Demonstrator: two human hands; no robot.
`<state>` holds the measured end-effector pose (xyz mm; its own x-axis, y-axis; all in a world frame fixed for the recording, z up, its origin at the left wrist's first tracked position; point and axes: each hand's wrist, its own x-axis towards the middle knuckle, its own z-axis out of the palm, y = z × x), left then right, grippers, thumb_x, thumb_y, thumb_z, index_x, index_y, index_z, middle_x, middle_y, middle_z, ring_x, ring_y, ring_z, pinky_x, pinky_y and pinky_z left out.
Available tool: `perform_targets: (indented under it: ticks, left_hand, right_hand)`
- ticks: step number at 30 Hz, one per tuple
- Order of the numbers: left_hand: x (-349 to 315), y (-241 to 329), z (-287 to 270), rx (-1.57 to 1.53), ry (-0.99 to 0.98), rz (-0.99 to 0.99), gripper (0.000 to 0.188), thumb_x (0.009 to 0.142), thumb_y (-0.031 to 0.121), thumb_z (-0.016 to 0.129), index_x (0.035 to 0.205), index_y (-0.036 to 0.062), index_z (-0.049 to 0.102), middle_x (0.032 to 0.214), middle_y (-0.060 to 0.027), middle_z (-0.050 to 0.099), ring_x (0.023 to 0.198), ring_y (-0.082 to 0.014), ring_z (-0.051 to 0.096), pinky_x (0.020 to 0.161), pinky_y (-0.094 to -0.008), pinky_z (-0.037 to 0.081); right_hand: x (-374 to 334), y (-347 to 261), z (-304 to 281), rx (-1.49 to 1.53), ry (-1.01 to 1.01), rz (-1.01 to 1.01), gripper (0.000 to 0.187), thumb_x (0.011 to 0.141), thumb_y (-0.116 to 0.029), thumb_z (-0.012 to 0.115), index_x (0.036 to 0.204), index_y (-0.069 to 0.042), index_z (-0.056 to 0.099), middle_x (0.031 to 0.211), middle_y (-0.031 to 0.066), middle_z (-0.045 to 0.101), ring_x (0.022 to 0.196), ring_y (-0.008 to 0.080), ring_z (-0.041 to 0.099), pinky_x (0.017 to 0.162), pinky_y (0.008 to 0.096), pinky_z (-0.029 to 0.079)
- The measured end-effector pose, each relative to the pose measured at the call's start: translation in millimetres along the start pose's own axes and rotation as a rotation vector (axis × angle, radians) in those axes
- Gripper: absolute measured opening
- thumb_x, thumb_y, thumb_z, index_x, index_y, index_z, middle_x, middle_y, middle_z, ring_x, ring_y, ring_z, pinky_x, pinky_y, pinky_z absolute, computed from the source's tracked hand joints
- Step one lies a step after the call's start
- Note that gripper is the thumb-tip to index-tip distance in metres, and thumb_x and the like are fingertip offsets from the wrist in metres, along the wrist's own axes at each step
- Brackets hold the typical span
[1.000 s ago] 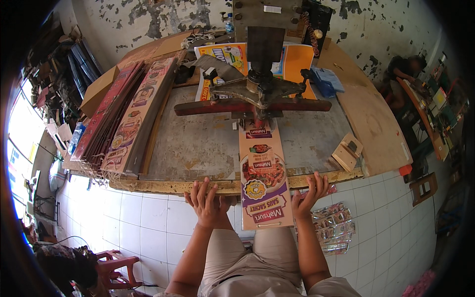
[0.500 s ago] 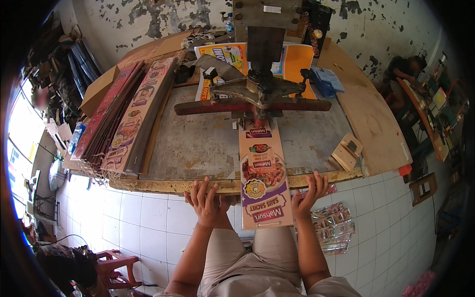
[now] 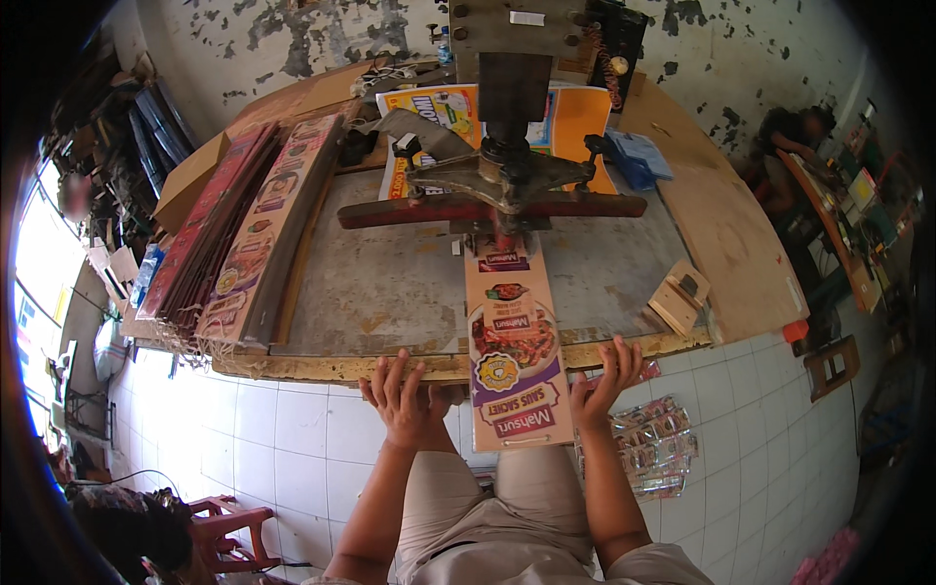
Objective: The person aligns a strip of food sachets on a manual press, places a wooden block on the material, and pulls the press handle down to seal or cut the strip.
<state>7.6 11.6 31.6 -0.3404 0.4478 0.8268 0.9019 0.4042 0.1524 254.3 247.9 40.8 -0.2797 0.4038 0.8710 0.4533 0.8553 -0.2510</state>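
The left hand (image 3: 402, 405) rests its loosely parted fingers on the front edge of the worktable (image 3: 390, 283), and the right hand (image 3: 597, 392) has its fingers spread at the same edge, neither pinching anything; between them lies the long printed strip (image 3: 512, 327), its far end beneath the metal press (image 3: 507, 180) and its near end jutting past the fingertips. To the right of and below the right fingers, clear packets (image 3: 655, 453) lie on the floor, and well beyond both hands' fingertips stands a plastic bottle (image 3: 445, 49), contents too small to tell.
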Motion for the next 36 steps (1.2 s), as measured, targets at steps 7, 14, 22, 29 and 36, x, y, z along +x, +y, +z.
perform_targets:
  ticks: [7, 14, 22, 29, 36]
  left_hand:
    - [0.1, -0.9, 0.0, 0.005, -0.015, 0.008, 0.050, 0.096, 0.032, 0.074, 0.142, 0.0172, 0.063, 0.162, -0.0129, 0.058, 0.158, -0.0404, 0.041, 0.135, -0.0626, 0.012]
    - [-2.3, -0.8, 0.3, 0.019, -0.036, -0.001, 0.050, 0.091, 0.030, 0.076, 0.138, 0.0166, 0.066, 0.161, -0.0129, 0.058, 0.158, -0.0415, 0.041, 0.135, -0.0629, 0.011]
    - [0.3, 2.6, 1.1, -0.042, 0.028, -0.039, 0.040, 0.096, 0.030, 0.075, 0.134, 0.0195, 0.072, 0.157, -0.0066, 0.064, 0.157, -0.0346, 0.043, 0.137, -0.0578, 0.012]
    - [5.3, 3.4, -5.6, -0.014, -0.004, -0.008, 0.042, 0.096, 0.032, 0.075, 0.136, 0.0203, 0.072, 0.159, -0.0055, 0.062, 0.156, -0.0325, 0.044, 0.137, -0.0566, 0.013]
    - [31.2, 10.8, -36.5, -0.131, -0.059, -0.065, 0.042, 0.098, 0.028, 0.071, 0.139, 0.0166, 0.071, 0.150, -0.0062, 0.069, 0.143, -0.0301, 0.057, 0.126, -0.0500, 0.027]
  right_hand:
    - [4.0, -7.6, -15.4, 0.004, -0.115, 0.081, 0.059, 0.114, -0.043, 0.051, 0.156, -0.001, 0.052, 0.165, 0.0237, 0.047, 0.157, 0.0525, 0.033, 0.126, 0.0702, 0.023]
    - [24.9, -54.8, -78.9, 0.343, -0.210, 0.123, 0.067, 0.112, -0.059, 0.048, 0.154, -0.008, 0.059, 0.163, 0.0182, 0.055, 0.157, 0.0449, 0.043, 0.130, 0.0636, 0.020]
    - [69.5, -105.5, -112.1, 0.333, -0.618, -0.142, 0.064, 0.091, -0.061, 0.084, 0.133, -0.013, 0.076, 0.145, 0.0076, 0.073, 0.138, 0.0310, 0.066, 0.121, 0.0517, 0.037]
    - [82.4, -114.7, -108.0, 0.289, -0.754, -0.112, 0.062, 0.093, -0.049, 0.085, 0.139, -0.010, 0.074, 0.152, 0.0080, 0.069, 0.145, 0.0311, 0.061, 0.116, 0.0518, 0.044]
    - [81.1, -117.5, -108.6, 0.306, -0.736, -0.133, 0.061, 0.096, -0.044, 0.083, 0.144, -0.008, 0.071, 0.155, 0.0103, 0.065, 0.147, 0.0334, 0.058, 0.119, 0.0546, 0.044]
